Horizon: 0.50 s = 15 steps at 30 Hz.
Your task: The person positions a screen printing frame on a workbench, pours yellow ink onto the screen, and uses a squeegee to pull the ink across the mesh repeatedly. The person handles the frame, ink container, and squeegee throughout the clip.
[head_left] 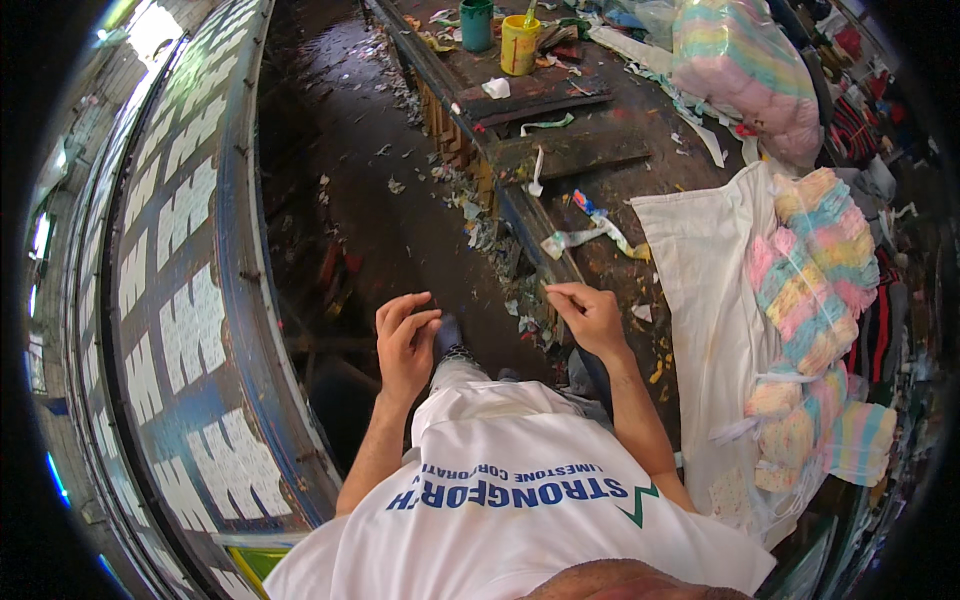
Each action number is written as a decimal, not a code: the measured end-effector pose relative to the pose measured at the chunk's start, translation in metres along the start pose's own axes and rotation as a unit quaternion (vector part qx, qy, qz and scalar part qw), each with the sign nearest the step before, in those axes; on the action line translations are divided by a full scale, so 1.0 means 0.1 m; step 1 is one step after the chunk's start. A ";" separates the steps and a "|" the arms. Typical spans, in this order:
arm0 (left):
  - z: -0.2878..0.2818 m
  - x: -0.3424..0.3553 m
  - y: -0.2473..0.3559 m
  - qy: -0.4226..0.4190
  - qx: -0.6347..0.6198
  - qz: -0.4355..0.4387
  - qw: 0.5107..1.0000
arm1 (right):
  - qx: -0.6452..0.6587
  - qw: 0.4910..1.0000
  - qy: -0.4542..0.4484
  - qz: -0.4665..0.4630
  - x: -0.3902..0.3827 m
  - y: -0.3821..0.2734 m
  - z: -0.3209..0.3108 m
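Over the aisle floor, in front of my body, my left hand (404, 345) hangs with its fingers loosely bent and apart, and nothing shows in it. My right hand (592, 318) is by the edge of the dark workbench (590, 265), thumb and forefinger pinched together. Whether anything small is between those fingertips I cannot make out. Just beyond the right hand, a twisted scrap of pale cloth (570, 240) lies on the bench. To its right a white cloth (690, 260) is spread, with bundles of pastel striped knitwear (805, 300) in clear plastic on it.
On the left runs a long table (245, 290) with rows of white cut pieces (195, 325). Farther along the bench stand a green pot (477, 25), a yellow pot (518, 50) and a large pastel bundle (745, 80). Scraps litter the aisle floor (400, 215).
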<state>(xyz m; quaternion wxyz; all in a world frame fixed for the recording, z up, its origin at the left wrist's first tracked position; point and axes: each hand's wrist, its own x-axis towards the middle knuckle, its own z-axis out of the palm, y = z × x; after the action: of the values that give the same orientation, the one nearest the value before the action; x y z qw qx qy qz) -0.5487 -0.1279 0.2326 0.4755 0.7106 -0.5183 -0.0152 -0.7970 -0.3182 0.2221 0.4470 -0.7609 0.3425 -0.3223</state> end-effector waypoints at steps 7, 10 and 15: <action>0.69 1.85 -0.91 -0.079 -0.125 0.019 0.989 | 0.015 0.985 0.166 0.042 0.73 0.28 -0.37; 1.03 2.92 -1.33 -0.108 -0.175 0.030 0.978 | 0.070 0.971 0.211 0.086 1.17 0.28 -0.34; 1.66 4.63 -1.94 -0.211 -0.195 0.020 0.958 | 0.036 0.969 0.240 0.056 2.15 0.18 -0.03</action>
<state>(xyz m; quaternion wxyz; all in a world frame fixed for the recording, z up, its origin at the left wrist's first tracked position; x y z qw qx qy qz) -0.2799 -0.5830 0.2261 0.4848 0.5741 -0.6082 -0.2556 -0.6835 -0.5001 0.2470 0.3964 -0.6246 0.4697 -0.4819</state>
